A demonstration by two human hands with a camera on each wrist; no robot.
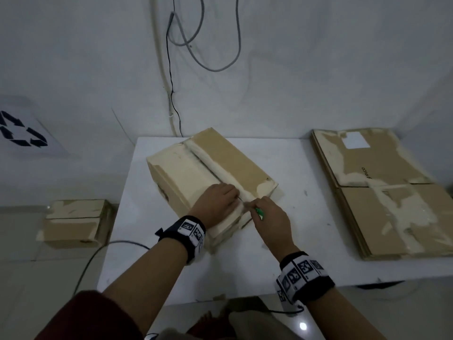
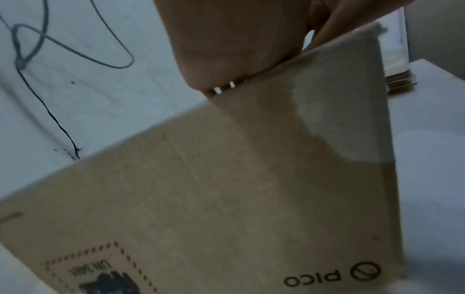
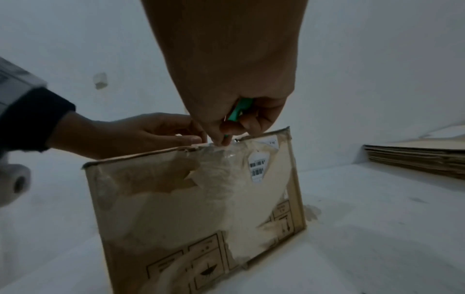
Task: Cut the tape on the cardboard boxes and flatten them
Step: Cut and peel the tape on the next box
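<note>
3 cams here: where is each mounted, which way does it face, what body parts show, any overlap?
Head: on the head, facing down and forward at the box on the white table; both forearms, left hand, right hand.
Left wrist: along the palm at the box side.
Right wrist: along the right hand gripping the green cutter; the left hand shows too.
Shared: the box, flattened stack.

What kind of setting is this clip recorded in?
Probably a plain packing or recycling work corner, not a home kitchen or office. A recycling sign hangs on the bare white wall, a stack of flattened boxes sits at the right, and a taped cardboard box lies on the white table.
</note>
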